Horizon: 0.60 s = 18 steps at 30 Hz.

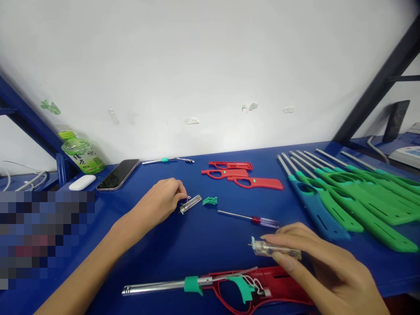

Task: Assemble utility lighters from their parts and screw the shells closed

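My right hand (328, 267) pinches a clear fuel tank (272, 249) with a pale tip, above an opened red lighter body (275, 280). That body has a metal tube (157, 286), white wires and a green trigger (243, 286). My left hand (167, 197) is closed at the left end of a second clear tank (190, 204) on the table; its fingertips are at a small white piece (188, 199), and whether they grip it is hard to see. A green trigger piece (210, 201) and a screwdriver (262, 221) lie between my hands.
Red shells (256, 182) and a metal tube with wires (154, 161) lie at the back of the blue table (183, 245). Green lighters (370, 218) and a blue one (318, 210) are at right. A phone (118, 174), white case (82, 182) and bottle (83, 155) stand or lie left.
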Motion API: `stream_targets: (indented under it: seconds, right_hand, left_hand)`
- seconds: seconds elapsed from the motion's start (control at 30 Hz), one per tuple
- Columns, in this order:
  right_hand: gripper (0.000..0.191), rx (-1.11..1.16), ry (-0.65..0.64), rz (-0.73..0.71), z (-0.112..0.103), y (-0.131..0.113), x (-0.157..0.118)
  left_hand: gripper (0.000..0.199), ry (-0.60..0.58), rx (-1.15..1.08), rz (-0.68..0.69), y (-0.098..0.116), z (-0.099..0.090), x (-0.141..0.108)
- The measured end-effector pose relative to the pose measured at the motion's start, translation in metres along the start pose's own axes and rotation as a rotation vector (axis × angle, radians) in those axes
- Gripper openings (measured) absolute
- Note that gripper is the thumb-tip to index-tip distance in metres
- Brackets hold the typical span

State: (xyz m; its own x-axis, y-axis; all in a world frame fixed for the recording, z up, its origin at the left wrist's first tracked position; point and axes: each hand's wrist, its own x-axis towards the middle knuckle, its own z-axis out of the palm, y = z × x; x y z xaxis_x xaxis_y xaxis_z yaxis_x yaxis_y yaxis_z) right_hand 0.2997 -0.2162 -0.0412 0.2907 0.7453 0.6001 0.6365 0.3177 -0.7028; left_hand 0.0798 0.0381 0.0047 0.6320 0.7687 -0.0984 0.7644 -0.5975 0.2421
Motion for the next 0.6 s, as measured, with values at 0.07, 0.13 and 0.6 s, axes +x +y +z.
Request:
stream_targets:
  seconds: [0.07, 0.13, 0.6]
  right_hand:
    - [0.012, 0.005, 0.002, 0.008, 0.0, 0.001, -0.002]
    - [0.01, 0.004, 0.011, 0.037, 0.0, 0.002, -0.004]
    - [0.01, -0.04, 0.001, 0.043, 0.001, -0.003, -0.002]
  left_hand:
    - [0.037, 0.07, -0.001, 0.019, -0.002, -0.002, 0.0]
    - [0.027, 0.166, -0.016, 0.051, -0.003, -0.008, -0.002]
    - [0.021, 0.666, -0.224, 0.626, 0.071, 0.046, -0.108]
